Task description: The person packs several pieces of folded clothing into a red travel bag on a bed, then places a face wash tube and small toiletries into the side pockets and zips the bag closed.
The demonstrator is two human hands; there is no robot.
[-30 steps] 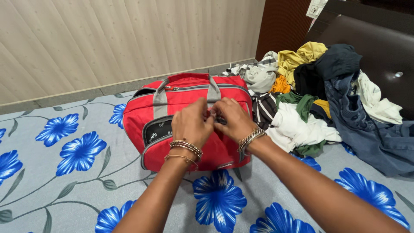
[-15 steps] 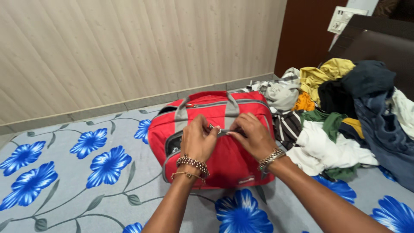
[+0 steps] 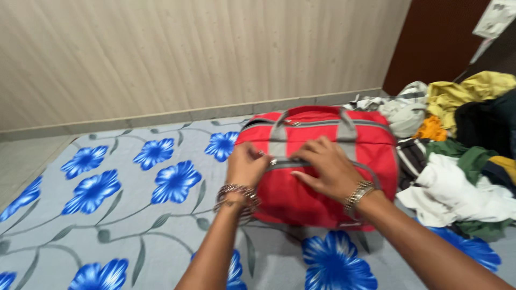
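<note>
Head view: looking down at a bed with both arms stretched out over a bag, slightly blurry.
Bag: red duffel bag [image 3: 322, 182] with grey straps and grey zip trim, sitting on the bedsheet, roughly centre-right, clothes pile just beside it on the right.
Left hand: left hand [image 3: 246, 164] is at the front of the bag, fingers pinched shut on a small metal zip pull [image 3: 272, 160]; beaded bracelets on the wrist.
Right hand: right hand [image 3: 328, 171] lies on the bag's front panel just right of the zip pull, fingers spread fairly flat and pressing on the fabric, not wrapped around anything; metal bracelet on that wrist.
Surface: grey bedsheet [image 3: 107, 225] with big blue flowers and grey-green leafy stems, covers pretty much the whole lower part of the shot.
Clothes: messy heap of clothes [image 3: 462, 139] at the right edge, white, green, yellow, orange, dark and striped pieces all tangled up.
Room: beige wall [image 3: 188, 53] with vertical ribbing behind the bed, a pale skirting strip along its base, and a dark brown wooden panel [image 3: 435, 43] in the top right corner.
</note>
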